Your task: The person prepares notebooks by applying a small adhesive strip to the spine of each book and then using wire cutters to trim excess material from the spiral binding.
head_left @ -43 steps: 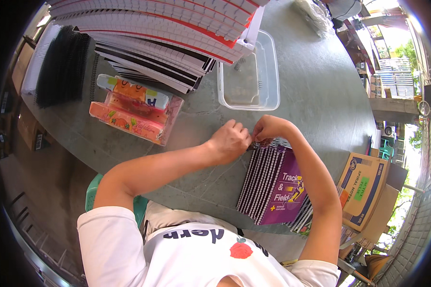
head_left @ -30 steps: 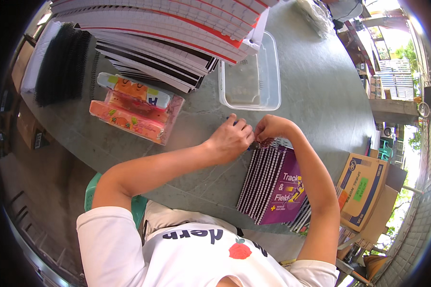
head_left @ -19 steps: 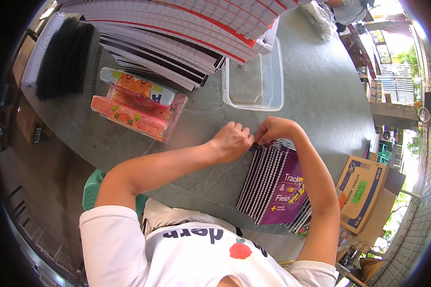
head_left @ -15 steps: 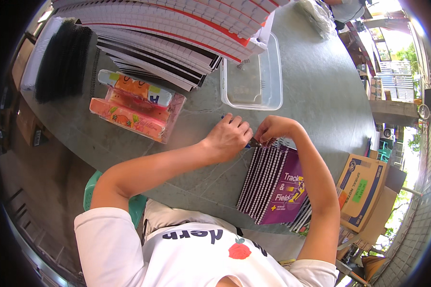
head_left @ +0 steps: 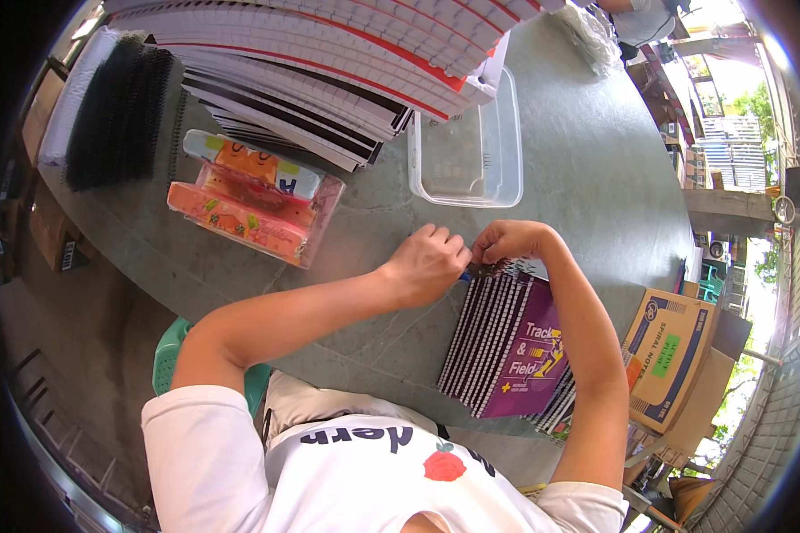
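Note:
My left hand (head_left: 428,265) is closed around a small tool with blue handles (head_left: 465,277) and a dark metal tip, which looks like pliers; the fingers cover most of it. My right hand (head_left: 509,241) pinches right beside that tip, and what lies between its fingertips is too small to make out. Both hands meet at the far end of a stack of purple spiral notebooks (head_left: 524,355). The stack's coiled bindings face left, and loose wire ends (head_left: 517,266) stick out at the far edge, under my right hand.
Beyond my hands stands a clear plastic tub (head_left: 513,160). Tall piles of spiral-bound pages (head_left: 311,53) and black coils (head_left: 120,115) fill the far left, with a pink-orange plastic-wrapped pack (head_left: 258,213) nearer. A cardboard box (head_left: 671,355) sits at the right edge, and a plastic bag (head_left: 587,40) far right.
My left hand has shifted slightly nearer and its grip has closed up, so the blue handle end that showed behind it is now hidden. My right hand has moved only a little.

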`<action>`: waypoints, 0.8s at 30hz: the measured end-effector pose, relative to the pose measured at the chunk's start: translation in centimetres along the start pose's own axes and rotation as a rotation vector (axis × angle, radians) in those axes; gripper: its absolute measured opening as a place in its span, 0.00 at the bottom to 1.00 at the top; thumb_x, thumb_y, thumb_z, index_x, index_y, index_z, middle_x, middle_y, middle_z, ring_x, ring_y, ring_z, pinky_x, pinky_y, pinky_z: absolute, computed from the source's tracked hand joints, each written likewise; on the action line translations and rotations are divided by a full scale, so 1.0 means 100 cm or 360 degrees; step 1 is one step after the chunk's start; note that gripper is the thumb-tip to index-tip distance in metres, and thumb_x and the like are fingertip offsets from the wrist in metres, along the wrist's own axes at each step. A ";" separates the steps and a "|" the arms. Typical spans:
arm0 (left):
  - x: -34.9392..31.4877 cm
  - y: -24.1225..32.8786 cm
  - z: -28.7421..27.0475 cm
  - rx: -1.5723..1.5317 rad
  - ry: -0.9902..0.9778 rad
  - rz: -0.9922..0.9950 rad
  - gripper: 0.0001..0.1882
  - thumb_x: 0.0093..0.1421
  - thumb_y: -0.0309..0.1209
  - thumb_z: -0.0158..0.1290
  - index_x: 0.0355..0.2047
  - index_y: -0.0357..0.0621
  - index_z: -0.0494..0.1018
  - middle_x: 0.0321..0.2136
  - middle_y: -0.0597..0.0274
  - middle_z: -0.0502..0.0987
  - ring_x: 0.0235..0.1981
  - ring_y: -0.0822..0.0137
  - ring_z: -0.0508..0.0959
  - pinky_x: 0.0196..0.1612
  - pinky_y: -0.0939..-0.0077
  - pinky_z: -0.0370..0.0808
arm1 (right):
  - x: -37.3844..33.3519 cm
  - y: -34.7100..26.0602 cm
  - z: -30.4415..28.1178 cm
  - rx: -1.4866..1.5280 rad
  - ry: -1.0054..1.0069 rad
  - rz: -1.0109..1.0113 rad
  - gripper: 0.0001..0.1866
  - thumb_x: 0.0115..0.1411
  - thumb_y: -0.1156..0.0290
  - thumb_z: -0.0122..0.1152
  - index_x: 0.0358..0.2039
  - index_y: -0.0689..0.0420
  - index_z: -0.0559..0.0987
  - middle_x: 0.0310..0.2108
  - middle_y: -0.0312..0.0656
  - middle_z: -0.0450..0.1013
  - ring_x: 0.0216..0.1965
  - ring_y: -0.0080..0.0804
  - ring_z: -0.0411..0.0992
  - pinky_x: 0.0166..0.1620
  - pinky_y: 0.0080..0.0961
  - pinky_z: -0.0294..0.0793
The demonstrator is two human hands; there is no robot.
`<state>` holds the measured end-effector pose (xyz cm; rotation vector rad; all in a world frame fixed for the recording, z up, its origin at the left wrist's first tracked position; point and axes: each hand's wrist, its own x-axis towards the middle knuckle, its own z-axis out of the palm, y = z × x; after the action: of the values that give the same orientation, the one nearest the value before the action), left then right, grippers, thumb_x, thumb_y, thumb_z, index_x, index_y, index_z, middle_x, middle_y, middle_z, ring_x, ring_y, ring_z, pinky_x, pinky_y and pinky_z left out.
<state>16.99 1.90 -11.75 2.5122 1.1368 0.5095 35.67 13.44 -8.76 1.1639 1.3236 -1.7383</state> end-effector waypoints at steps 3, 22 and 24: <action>0.002 -0.002 -0.012 0.0199 0.0359 0.0066 0.14 0.46 0.29 0.52 0.35 0.40 0.71 0.30 0.58 0.73 0.36 0.59 0.73 0.43 0.63 0.68 | -0.002 -0.004 -0.001 0.0069 0.0068 0.0150 0.10 0.51 0.77 0.52 0.33 0.63 0.77 0.31 0.40 0.75 0.33 0.25 0.73 0.37 0.21 0.72; 0.009 0.006 -0.013 0.0180 0.0097 0.0025 0.12 0.45 0.29 0.52 0.33 0.42 0.72 0.30 0.58 0.72 0.37 0.61 0.72 0.42 0.65 0.67 | -0.017 0.013 0.004 0.0848 0.0099 0.0026 0.29 0.61 0.46 0.44 0.29 0.64 0.77 0.29 0.41 0.73 0.30 0.27 0.70 0.36 0.20 0.68; 0.008 0.005 -0.019 0.0244 0.0331 0.0095 0.13 0.46 0.29 0.52 0.34 0.41 0.72 0.31 0.57 0.73 0.38 0.60 0.72 0.43 0.63 0.66 | -0.018 0.012 0.007 0.0859 0.0218 0.0090 0.29 0.61 0.46 0.44 0.30 0.64 0.77 0.29 0.41 0.73 0.30 0.27 0.70 0.36 0.20 0.68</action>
<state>16.94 2.47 -9.69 2.6810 1.2196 0.7412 37.24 12.44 -7.49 1.6189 0.9002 -2.0715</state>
